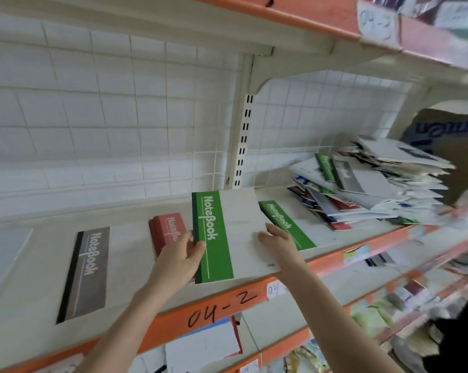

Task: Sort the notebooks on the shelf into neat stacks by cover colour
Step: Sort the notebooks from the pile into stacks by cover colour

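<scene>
A green-striped notebook (227,235) is held tilted above the shelf (136,230). My left hand (180,257) grips its left spine edge, thumb on the cover. My right hand (277,239) rests with straight fingers on its right side. Behind it lies another green notebook (286,224) flat on the shelf. A red notebook stack (167,230) sits just left of the held one, partly hidden by my left hand. Further left lies a grey notebook (88,273). A messy pile of mixed notebooks (367,184) fills the shelf's right part.
The shelf's orange front edge (222,305) bears the label 04-2. A pale sheet (4,254) lies at the far left. A cardboard box (448,138) stands behind the pile. An upper shelf (308,20) hangs overhead; lower shelves hold assorted goods.
</scene>
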{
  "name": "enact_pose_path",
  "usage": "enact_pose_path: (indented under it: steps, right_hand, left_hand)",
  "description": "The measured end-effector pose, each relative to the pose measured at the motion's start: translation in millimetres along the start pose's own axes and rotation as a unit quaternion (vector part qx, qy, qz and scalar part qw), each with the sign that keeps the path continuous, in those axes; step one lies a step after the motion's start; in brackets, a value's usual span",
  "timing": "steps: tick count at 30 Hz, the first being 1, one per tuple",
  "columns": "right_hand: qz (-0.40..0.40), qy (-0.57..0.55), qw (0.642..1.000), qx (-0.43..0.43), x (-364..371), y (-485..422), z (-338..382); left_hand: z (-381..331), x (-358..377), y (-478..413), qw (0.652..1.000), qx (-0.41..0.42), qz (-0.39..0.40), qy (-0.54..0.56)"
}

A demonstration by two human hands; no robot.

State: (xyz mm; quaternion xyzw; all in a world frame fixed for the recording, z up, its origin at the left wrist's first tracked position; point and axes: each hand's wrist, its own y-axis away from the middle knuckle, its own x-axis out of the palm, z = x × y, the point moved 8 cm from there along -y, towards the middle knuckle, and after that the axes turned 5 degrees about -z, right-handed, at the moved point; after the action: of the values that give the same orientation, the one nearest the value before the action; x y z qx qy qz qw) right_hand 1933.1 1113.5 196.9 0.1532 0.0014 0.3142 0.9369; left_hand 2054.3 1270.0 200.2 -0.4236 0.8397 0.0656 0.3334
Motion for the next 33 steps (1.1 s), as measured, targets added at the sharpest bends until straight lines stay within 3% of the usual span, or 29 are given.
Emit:
enact_pose_path:
  steps: [4, 8, 11, 15, 18, 22, 27, 33]
  right_hand:
    - [0.008, 0.004, 1.000, -0.023, -30, -20, 8]
    - [-0.005, 0.166, 0.981, -0.103, -61, -43, 36]
    - [-0.061, 0.299, 0.931, -0.201, -93, -65, 69]
    - [-0.135, 0.350, 0.880, -0.291, -136, -81, 105]
    - [-0.161, 0.366, 0.854, -0.333, -161, -90, 120]
    - [-0.151, 0.352, 0.825, -0.415, -182, -94, 136]
    - [-0.162, 0.381, 0.791, -0.451, -210, -108, 156]
    - [-0.155, 0.495, 0.749, -0.412, -237, -138, 164]
  left_hand:
    - [-28, 35, -18, 0.984, -0.061, -0.018, 0.168]
    - [-47, 75, -31, 0.940, -0.158, -0.052, 0.299]
    - [-58, 96, -45, 0.922, -0.181, -0.082, 0.333]
    - [-71, 118, -62, 0.934, -0.181, -0.101, 0.291]
    - [-87, 142, -75, 0.959, -0.161, -0.091, 0.217]
    - [-116, 181, -89, 0.996, -0.076, -0.031, -0.029]
    - [-134, 224, -86, 0.955, -0.010, 0.027, -0.295]
    - [-138, 253, -87, 0.910, 0.005, 0.095, -0.403]
